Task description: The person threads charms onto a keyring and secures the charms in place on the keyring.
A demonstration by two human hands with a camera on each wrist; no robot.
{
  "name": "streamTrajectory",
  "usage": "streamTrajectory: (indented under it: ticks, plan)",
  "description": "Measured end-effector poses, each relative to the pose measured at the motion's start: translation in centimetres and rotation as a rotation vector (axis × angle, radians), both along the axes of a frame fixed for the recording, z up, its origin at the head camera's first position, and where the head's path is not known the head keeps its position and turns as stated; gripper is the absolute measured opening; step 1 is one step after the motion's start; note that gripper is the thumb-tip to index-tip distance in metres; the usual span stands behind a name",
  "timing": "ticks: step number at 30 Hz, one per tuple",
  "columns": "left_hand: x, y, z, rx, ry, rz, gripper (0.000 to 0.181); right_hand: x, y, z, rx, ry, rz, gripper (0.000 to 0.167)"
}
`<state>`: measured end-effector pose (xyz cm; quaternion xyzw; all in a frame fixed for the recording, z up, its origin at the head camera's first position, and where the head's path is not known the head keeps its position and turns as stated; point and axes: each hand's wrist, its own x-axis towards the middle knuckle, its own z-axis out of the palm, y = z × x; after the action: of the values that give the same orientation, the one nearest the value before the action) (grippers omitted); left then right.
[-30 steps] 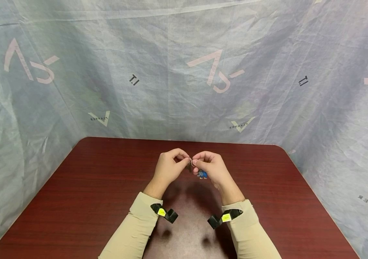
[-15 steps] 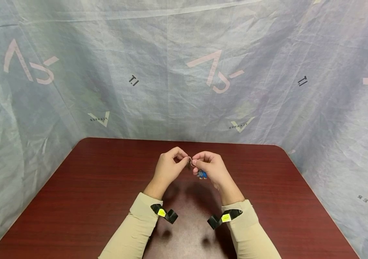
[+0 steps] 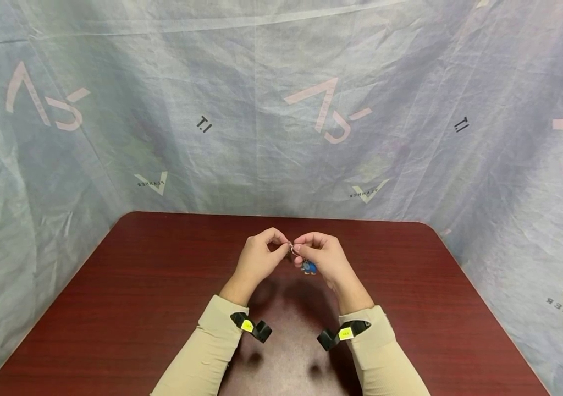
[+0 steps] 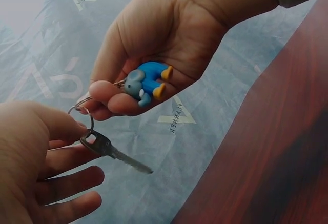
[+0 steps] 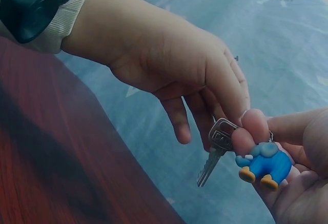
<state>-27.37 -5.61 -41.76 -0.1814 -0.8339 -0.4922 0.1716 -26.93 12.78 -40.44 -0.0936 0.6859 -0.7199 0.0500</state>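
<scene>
A split key ring [image 4: 91, 121] is stretched between the two hands above the table. My left hand [image 3: 260, 256] pinches one side of it between thumb and forefinger, its other fingers loosely bent. Opposite, my right hand [image 3: 325, 255] pinches the ring with thumb and fingertips. A metal key [image 4: 115, 149] hangs at the ring beside the left fingertips; in the right wrist view the key [image 5: 214, 149] points downward. The blue and grey elephant charm [image 4: 146, 83], with yellow feet, dangles by a small chain beneath the right fingers. Fingertips partly hide the ring.
A dark red wood-grain table [image 3: 153, 280] lies under both hands. Grey fabric sheeting [image 3: 257, 137] with printed letters surrounds its back and sides. Black cameras on straps are worn at the left wrist [image 3: 252, 325] and right wrist [image 3: 343, 333].
My left hand rises a little and comes back down, still at the ring. The key beneath it shows less in the head view now. My right hand stays nearly still; the elephant charm shifts slightly.
</scene>
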Motion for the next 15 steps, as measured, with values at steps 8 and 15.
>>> streamTrajectory:
  ticks: [8, 15]
  plan:
    - [-0.1, 0.0, -0.4, 0.026, -0.013, -0.078, 0.008, -0.1, 0.1, -0.1, -0.037, -0.008, -0.001, 0.009]
    - [-0.8, 0.0, -1.3, 0.144, -0.077, -0.216, 0.011, -0.1, 0.3, 0.1, -0.067, -0.005, 0.003, 0.015]
